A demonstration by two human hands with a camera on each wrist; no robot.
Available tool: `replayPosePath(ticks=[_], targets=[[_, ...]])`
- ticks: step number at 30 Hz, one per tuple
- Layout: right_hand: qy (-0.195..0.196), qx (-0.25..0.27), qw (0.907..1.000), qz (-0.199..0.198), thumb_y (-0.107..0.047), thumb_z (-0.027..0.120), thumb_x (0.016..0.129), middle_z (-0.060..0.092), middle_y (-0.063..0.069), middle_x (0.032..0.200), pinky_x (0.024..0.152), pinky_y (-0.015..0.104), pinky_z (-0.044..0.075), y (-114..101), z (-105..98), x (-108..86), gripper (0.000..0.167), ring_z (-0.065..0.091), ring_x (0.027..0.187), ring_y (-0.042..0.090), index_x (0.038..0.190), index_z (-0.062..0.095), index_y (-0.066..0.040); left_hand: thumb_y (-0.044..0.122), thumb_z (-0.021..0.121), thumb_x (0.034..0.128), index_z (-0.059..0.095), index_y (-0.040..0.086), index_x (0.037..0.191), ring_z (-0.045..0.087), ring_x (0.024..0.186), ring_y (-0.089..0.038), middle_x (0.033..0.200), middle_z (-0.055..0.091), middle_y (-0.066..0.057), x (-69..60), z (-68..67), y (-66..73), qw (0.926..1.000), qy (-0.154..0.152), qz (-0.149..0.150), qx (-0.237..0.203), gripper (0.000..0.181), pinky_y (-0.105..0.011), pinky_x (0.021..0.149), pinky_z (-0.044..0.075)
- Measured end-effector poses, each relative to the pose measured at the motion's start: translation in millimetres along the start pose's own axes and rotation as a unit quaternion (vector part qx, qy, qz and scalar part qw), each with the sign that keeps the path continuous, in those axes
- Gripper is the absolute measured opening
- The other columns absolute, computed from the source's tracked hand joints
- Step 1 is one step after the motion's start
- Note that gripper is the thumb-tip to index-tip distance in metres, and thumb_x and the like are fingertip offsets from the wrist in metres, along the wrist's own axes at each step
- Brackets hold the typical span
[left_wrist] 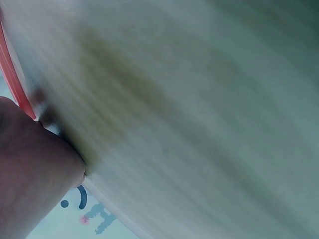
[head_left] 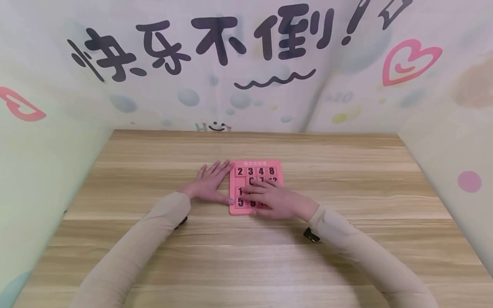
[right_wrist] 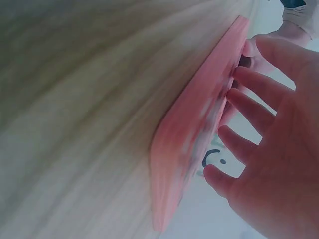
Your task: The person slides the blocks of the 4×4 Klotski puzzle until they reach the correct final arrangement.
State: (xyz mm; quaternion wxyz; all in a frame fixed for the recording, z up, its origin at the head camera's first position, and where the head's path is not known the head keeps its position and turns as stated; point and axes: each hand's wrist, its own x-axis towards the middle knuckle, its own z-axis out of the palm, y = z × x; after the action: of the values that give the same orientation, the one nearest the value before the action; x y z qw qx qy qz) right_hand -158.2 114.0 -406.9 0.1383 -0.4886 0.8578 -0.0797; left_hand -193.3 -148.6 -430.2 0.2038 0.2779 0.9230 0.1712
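A pink number sliding puzzle lies flat on the table, its black-numbered tiles facing up. The top row reads 2, 3, 4, 8, and a gap shows at the left of the second row. My left hand spreads along the puzzle's left side, fingertips by the upper corner and thumb against the lower part of that edge. Over the lower right tiles lies my right hand, fingers extended and partly hiding them. In the right wrist view its fingertips sit at the puzzle's top face; which tile they touch I cannot tell.
The wood-grain table runs back to a printed wall with large black characters and hearts. Side panels stand at left and right. A dark device sits at the right wrist.
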Motion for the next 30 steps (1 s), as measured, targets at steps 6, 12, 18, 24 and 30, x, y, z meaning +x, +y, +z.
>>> replayPosePath(ticks=[6,12,18,24,30], targets=[[0.012,-0.014,0.9998,0.005,-0.039,0.047,0.101,0.037,0.005,0.152,0.114,0.056,0.01,4,2,2.5,0.051,0.021,0.142,0.034,0.146,0.045,-0.016,0.063,0.068,0.0789,-0.003,0.012,0.156,-0.01,0.145,-0.032,0.161,-0.008,-0.009,-2.0,-1.0,1.4,1.0,-0.004,0.001,-0.003,0.116,-0.056,0.111,-0.012],[0.014,-0.02,0.9996,0.016,-0.039,0.046,0.101,0.036,0.002,0.153,0.114,0.057,0.011,5,-2,5.3,0.048,0.022,0.143,0.032,0.145,0.047,-0.02,0.06,0.069,0.0792,0.001,0.01,0.156,-0.008,0.145,-0.034,0.161,-0.005,-0.012,-2.5,-1.6,2.3,1.0,0.002,0.004,-0.001,0.114,-0.058,0.111,-0.01],[0.01,-0.022,0.999,0.037,-0.039,0.047,0.101,0.032,0.003,0.155,0.114,0.057,0.009,9,-3,9.2,0.049,0.019,0.143,0.033,0.147,0.044,-0.023,0.061,0.069,0.0789,0.001,0.01,0.156,-0.008,0.145,-0.034,0.161,-0.005,-0.012,-3.2,-2.2,1.9,1.0,0.005,0.001,0.0,0.114,-0.058,0.111,-0.01],[0.016,-0.051,0.9965,0.064,-0.042,0.045,0.102,0.027,0.003,0.157,0.114,0.058,0.009,13,-4,15.0,0.048,0.014,0.144,0.034,0.147,0.043,-0.028,0.062,0.068,0.0787,0.001,0.01,0.156,-0.008,0.145,-0.034,0.161,-0.006,-0.012,-2.1,-2.2,0.8,1.0,0.004,0.004,-0.002,0.115,-0.058,0.111,-0.01],[-0.007,-0.038,0.9984,0.04,-0.046,0.042,0.101,0.027,-0.001,0.157,0.115,0.053,0.007,8,-2,10.1,0.053,0.012,0.145,0.031,0.15,0.039,-0.025,0.063,0.068,0.0787,0.0,0.01,0.156,-0.009,0.145,-0.034,0.161,-0.006,-0.011,-2.2,-1.5,1.2,1.0,0.003,0.003,-0.003,0.115,-0.058,0.111,-0.01]])
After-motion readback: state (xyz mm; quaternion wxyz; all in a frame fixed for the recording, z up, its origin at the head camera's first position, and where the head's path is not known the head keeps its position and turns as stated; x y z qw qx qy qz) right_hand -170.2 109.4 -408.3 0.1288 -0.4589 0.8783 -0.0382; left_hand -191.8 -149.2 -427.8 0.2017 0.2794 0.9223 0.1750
